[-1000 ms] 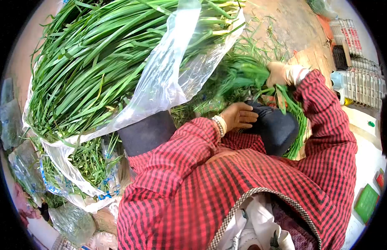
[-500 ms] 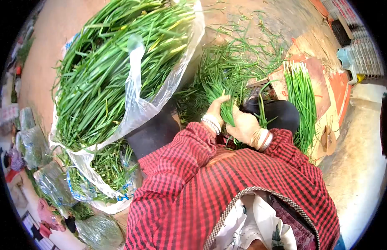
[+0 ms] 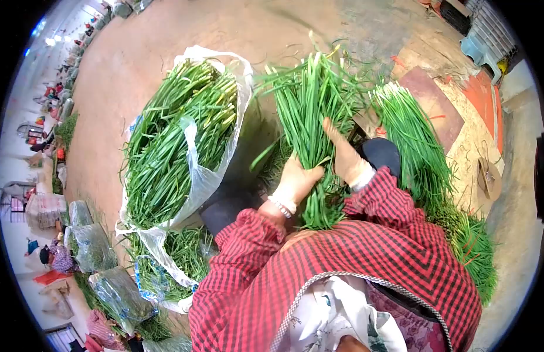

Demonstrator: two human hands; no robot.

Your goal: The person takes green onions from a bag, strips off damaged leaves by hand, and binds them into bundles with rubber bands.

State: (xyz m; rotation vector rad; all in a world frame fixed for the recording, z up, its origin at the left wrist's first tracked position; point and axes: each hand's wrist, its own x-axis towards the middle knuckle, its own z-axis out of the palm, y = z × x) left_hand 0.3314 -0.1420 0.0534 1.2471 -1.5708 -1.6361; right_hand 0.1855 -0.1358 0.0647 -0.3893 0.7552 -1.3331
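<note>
My left hand is wrapped round the lower part of a bunch of long green stalks, which stands in front of my chest with its pale ends pointing away. My right hand is beside the bunch on its right, fingers stretched out and palm turned toward the stalks. To the left, a clear plastic bag lies open around a large heap of green stalks. On the right, a neat pile of stalks has its white ends together.
Cardboard lies under and beyond the right pile, with more bundles at the lower right. A blue stool and crates stand at the upper right. Filled plastic bags and other people are at the far left.
The view has swung and widened. Both hands were together low on the stalks; now the left grips an upright bunch and the right has opened beside it. The right pile appears fuller.
</note>
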